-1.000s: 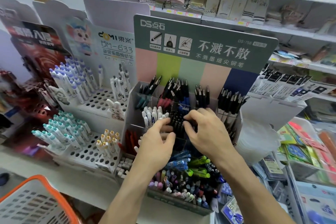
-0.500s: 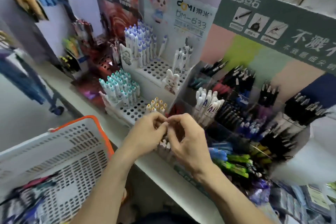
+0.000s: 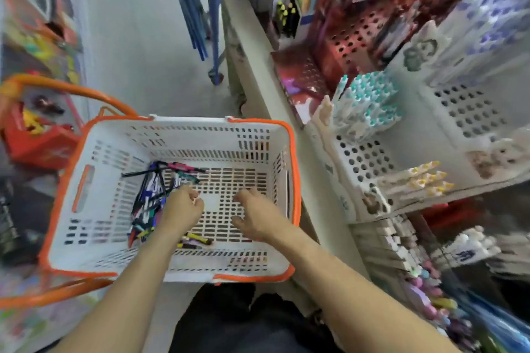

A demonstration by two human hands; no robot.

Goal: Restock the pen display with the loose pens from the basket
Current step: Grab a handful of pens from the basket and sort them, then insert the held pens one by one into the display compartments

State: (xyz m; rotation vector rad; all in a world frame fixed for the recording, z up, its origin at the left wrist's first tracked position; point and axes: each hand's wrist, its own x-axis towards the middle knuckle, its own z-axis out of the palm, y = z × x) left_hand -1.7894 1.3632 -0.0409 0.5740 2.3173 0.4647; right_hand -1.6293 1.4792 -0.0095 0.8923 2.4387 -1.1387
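1. I see both hands inside the white basket [image 3: 172,271] with the orange rim.
2. My left hand [image 3: 182,209] is loosely curled, holding nothing, touching the pile of loose pens [image 3: 152,195].
3. My right hand [image 3: 258,218] hangs relaxed, holding nothing, beside the left.
4. The pen display [image 3: 401,157] stands to the right of my hands.

Loose pens [image 3: 155,198] lie in the basket [image 3: 258,129] (left half), pen display [image 3: 401,152] to its right.

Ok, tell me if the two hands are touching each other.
Apart. The head view shows bare basket floor between the left hand and the right hand.
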